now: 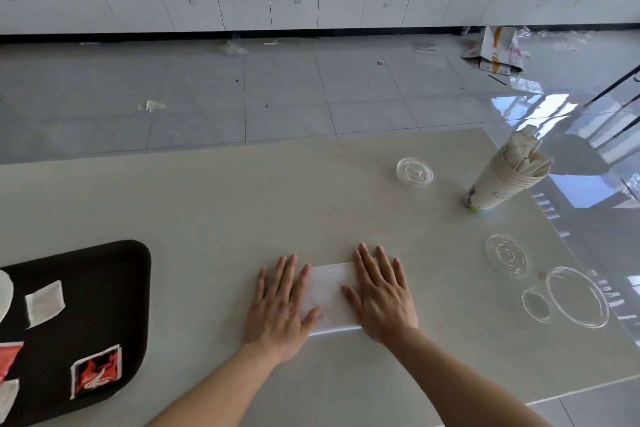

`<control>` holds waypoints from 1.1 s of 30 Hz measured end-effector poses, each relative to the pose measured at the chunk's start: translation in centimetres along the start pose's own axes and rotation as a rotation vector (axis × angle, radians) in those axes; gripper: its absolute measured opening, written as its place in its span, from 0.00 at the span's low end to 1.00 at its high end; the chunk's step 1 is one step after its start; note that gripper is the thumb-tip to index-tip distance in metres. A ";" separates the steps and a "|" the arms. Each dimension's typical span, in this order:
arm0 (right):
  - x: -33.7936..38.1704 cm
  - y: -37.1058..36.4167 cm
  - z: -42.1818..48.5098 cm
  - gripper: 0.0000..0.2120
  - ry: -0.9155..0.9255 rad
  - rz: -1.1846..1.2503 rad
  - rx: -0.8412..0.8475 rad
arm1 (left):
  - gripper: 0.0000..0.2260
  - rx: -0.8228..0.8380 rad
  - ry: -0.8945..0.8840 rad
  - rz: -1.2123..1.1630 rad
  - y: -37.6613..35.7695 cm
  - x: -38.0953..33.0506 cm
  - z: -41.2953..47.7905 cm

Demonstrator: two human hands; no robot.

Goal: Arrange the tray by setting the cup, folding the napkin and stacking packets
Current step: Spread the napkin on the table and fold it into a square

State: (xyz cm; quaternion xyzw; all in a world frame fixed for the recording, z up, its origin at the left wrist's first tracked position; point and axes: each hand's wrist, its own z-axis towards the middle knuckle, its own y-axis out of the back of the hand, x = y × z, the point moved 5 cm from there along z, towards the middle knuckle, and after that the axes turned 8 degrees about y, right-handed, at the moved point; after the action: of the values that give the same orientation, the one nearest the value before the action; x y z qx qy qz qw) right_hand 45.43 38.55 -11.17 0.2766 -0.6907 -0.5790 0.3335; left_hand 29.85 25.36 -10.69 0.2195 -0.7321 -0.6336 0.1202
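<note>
Napkin (329, 295) first: it lies flat on the pale table (207, 204) just below the middle of the frame, a white rectangle of thin, faintly textured paper with a brighter doubled edge along its near side, so I judge it is already folded at least once. I have both hands spread on it, palms down and gripping nothing. My left hand (280, 302) covers its left end and my right hand (381, 295) its right end, the thumbs angled in toward each other over the bare strip between. I read that as pressing a crease, with weight at both ends so the light sheet cannot slide or spring open.

At the lower left of the frame sits the tray (114, 274), black, matte and round-cornered, well apart from the napkin. On it lie flat packets, loosely scattered and not yet stacked — a white one (45, 302), a red-and-black printed one (97, 371), and a red one (8, 357) cut off by the frame edge.

At the upper right stands a nested stack of paper cups (502, 180) with what look like wooden stirrers and paper sleeves poking out of the top. Clear plastic lids lie near it — one (414, 172) to its left, others (576, 296) toward the right edge — thin and glossy. No cup shows clearly on the tray, so I judge that step is still to do.
</note>
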 end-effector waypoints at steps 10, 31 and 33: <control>1.3 0.6 -1.5 0.35 0.053 -0.018 0.030 | 0.33 0.025 0.078 0.072 0.6 2.4 -1.7; 11.5 4.3 -1.4 0.16 -0.306 1.383 0.016 | 0.18 0.085 0.730 -0.498 4.4 3.5 -5.6; 11.4 4.3 -1.6 0.22 -0.322 1.415 0.019 | 0.18 0.102 0.720 -0.416 4.2 3.4 -5.5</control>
State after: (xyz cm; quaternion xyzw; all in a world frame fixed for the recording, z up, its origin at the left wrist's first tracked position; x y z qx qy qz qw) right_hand 39.58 29.52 -5.12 -0.3225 -0.7498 -0.2519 0.5200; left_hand 28.66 19.34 -5.97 0.5759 -0.6137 -0.4902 0.2267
